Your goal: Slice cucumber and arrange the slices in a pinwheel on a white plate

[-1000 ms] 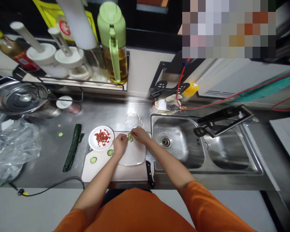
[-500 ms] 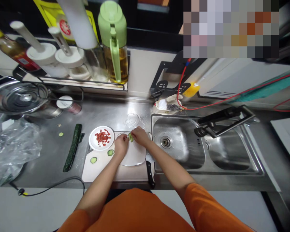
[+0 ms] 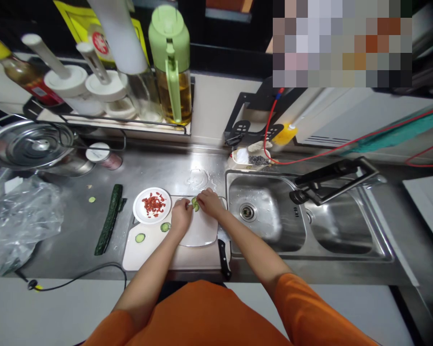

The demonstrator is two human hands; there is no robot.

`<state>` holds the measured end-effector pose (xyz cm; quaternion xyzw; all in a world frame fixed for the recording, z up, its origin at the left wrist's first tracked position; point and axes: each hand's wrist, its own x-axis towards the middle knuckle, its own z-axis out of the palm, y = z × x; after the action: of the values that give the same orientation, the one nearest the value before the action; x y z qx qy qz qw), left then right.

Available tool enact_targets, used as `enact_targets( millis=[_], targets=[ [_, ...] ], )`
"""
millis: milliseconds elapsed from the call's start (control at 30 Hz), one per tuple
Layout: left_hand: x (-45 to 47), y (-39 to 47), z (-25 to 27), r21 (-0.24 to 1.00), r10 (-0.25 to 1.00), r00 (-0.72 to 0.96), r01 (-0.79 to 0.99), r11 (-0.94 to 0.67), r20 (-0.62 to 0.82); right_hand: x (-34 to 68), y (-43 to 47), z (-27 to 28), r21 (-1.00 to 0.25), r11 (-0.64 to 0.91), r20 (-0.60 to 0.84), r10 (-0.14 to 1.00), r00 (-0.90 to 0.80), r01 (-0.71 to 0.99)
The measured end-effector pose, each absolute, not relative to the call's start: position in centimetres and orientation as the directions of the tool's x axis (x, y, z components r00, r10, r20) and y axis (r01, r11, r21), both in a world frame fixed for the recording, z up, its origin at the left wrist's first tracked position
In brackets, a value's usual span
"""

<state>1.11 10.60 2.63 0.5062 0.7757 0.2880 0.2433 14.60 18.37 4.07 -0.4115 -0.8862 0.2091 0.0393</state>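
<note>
Cucumber slices (image 3: 196, 205) sit between my hands over the far part of a white plate (image 3: 199, 235). My left hand (image 3: 181, 216) is closed, its fingertips pinching at the slices' left side. From the right, my right hand (image 3: 210, 203) pinches the same slices with bent fingers. Under the plate is a pale cutting board (image 3: 144, 257), with two loose cucumber slices on its left part. A white dish (image 3: 138, 211) of small red pieces, like goji berries, rests at the board's far left corner. A black-handled knife (image 3: 223, 258) lies along the plate's right side, its blade mostly hidden.
A dark green cucumber (image 3: 109, 220) lies left of the board, near a small cucumber end (image 3: 92, 200). Farther left are a plastic bag (image 3: 25, 221) and a lidded steel pot (image 3: 36, 144). A double sink (image 3: 267, 211) adjoins on the right. Condiment bottles stand behind.
Both hands stay at the cucumber slices with barely any finger movement. The camera view has shifted slightly; everything else lies as before.
</note>
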Motion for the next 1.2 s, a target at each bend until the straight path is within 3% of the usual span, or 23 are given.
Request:
enact_targets(
  millis=[300,467,600,1200],
  targets=[
    [-2.9,7.2,6.1,0.712,0.906,-0.423,0.642,0.286,0.017,17.2,16.5,5.1,-0.568,0.419,-0.004,0.859,-0.511,0.708],
    [-6.6,2.0,5.8,0.634,0.844,-0.534,0.635,0.441,-0.052,18.6,11.7,5.0,-0.630,0.360,0.006,0.889,-0.458,0.689],
    [-6.7,-0.4,4.7,0.615,0.827,-0.536,0.598,0.514,-0.169,18.4,7.8,4.8,-0.648,0.344,-0.030,0.880,-0.474,0.679],
    [-5.6,0.4,2.9,0.600,0.789,-0.561,0.550,0.581,-0.251,16.8,5.2,5.8,-0.622,0.378,-0.047,0.856,-0.515,0.685]
  ],
)
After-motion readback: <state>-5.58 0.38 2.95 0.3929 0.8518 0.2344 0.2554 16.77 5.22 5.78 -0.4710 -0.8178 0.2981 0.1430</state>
